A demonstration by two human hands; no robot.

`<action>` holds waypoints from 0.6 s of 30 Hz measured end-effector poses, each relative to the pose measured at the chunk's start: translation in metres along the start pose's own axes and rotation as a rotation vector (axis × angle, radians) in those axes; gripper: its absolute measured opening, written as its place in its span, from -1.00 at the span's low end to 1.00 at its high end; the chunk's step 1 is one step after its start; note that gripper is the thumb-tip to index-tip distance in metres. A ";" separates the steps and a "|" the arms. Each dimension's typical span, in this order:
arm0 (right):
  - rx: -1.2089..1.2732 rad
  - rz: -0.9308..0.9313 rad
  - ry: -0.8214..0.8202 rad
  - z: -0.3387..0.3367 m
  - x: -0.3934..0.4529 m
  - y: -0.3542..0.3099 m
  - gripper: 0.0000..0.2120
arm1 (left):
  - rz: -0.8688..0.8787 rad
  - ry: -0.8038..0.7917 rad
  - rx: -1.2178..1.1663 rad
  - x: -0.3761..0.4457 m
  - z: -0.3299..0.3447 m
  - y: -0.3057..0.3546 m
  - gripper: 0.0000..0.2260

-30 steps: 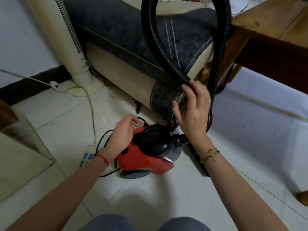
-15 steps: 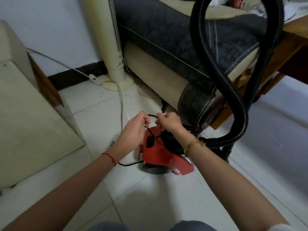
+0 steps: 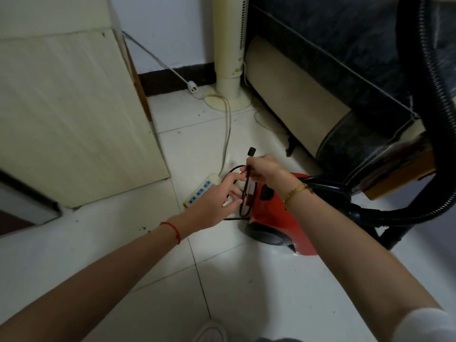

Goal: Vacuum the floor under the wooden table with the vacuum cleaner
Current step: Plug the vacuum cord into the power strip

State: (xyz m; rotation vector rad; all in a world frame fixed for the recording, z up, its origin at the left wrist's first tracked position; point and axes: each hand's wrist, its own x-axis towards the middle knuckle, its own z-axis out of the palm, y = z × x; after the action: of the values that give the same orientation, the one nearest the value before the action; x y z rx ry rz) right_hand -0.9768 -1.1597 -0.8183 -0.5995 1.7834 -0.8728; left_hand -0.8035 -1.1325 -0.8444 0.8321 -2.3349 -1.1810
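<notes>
A pale cabinet panel (image 3: 66, 114) fills the left of the room, its top and left side cut off from view. On the right stands a dark sofa (image 3: 345, 58) with a beige base, running out past the top and right edges. Only a corner of the wooden table (image 3: 399, 174) shows, low at the sofa's end, the rest hidden behind the thick black ribbed hose (image 3: 434, 95), which arcs down the right side and curves back toward the machine. The white tiled floor (image 3: 148, 267) spreads underneath everything.

A cream tower fan (image 3: 229, 45) stands between cabinet and sofa, its top out of sight. The red vacuum cleaner (image 3: 274, 218) sits on the tiles just in front of the sofa, partly covered by the right forearm; one dark wheel shows at its near side.

The right hand (image 3: 265, 169), a gold bracelet at its wrist, is curled round the black power cord (image 3: 246, 193), with the plug (image 3: 251, 152) sticking up above the fist. The left hand (image 3: 217, 201), a red string at the wrist, has its fingers partly bent among the cord's loops; whether they actually pinch the cord is hard to make out. A white power strip (image 3: 201, 191) lies on the floor just beyond the left hand, partly hidden by it.
</notes>
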 end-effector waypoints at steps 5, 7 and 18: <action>-0.113 -0.080 -0.037 0.019 0.009 0.006 -0.79 | -0.140 0.183 0.190 -0.009 -0.005 -0.055 -0.83; -0.182 -0.154 -0.012 0.026 0.021 0.010 -0.78 | -0.211 0.232 0.238 -0.011 -0.006 -0.082 -0.84; -1.072 -0.420 -0.140 0.072 0.076 0.035 -0.74 | -0.530 0.135 0.620 -0.001 0.018 -0.172 -0.58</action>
State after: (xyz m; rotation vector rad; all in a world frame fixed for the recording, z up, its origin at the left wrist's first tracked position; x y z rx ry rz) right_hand -0.9366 -1.2150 -0.9054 -1.7098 1.9332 -0.0345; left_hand -0.7561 -1.2014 -0.9956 1.7612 -2.4595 -0.5100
